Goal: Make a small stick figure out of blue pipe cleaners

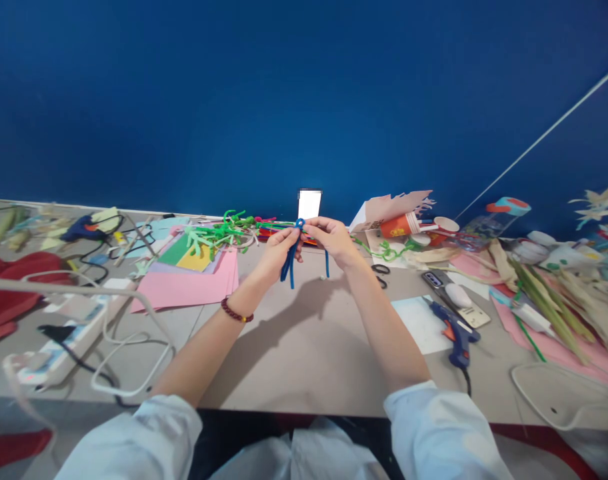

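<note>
Both of my hands are raised above the middle of the grey table (304, 347), pinching a blue pipe cleaner (290, 261) between them. My left hand (279, 250) grips its looped top with the fingers closed, and loose blue ends hang down below it. My right hand (331, 239) pinches the same loop from the right, with one blue end dangling under it. A dark red bead bracelet (235, 312) circles my left wrist.
Green pipe cleaners (219, 235) and coloured paper sheets (194, 277) lie at the left. A blue glue gun (455, 333), scissors (381, 273), orange paper cup (399, 227) and dried stalks (549, 300) sit right. A power strip (59, 340) with white cables lies near left.
</note>
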Demonstrator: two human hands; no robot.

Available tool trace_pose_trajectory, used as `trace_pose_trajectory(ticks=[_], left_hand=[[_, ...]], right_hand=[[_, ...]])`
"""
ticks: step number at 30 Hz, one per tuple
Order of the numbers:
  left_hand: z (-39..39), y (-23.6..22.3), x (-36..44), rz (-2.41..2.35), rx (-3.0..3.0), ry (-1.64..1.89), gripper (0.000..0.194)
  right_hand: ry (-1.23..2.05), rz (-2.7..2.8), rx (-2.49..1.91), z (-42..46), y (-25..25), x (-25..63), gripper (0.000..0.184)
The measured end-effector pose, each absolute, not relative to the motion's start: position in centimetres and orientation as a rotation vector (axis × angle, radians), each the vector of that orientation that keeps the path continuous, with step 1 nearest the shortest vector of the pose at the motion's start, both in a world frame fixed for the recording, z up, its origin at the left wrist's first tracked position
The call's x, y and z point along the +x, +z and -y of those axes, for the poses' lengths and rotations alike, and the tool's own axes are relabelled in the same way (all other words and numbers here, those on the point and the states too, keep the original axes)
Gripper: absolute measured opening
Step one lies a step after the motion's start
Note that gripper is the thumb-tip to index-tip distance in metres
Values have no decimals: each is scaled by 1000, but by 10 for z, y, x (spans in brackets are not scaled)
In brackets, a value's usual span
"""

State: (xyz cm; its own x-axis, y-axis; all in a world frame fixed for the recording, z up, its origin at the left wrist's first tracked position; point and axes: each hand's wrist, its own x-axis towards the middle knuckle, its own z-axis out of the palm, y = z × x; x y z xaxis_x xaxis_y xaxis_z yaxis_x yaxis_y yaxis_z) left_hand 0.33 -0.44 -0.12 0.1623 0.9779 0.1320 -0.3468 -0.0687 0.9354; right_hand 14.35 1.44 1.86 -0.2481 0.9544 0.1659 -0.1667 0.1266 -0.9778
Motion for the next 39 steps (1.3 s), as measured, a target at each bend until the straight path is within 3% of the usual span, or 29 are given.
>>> trace_pose_trajectory(ticks=[8, 15, 20, 30, 39], left_hand=[[7, 5, -1, -505, 932, 1154, 20], [14, 10, 0, -356, 675, 970, 33], [15, 9, 0, -326, 656, 978, 29], [2, 0, 0, -794, 1096, 1245, 26], [3, 0, 1, -622, 959, 1223, 27]], right_hand=[[1388, 1336, -806, -15, 18, 146, 29], [1515, 1277, -783, -13, 19, 145, 32], [1599, 1270, -775, -7, 24, 144, 33], [1146, 1384, -890, -16, 14, 140, 25], [1079, 1496, -873, -17, 15, 144, 24]])
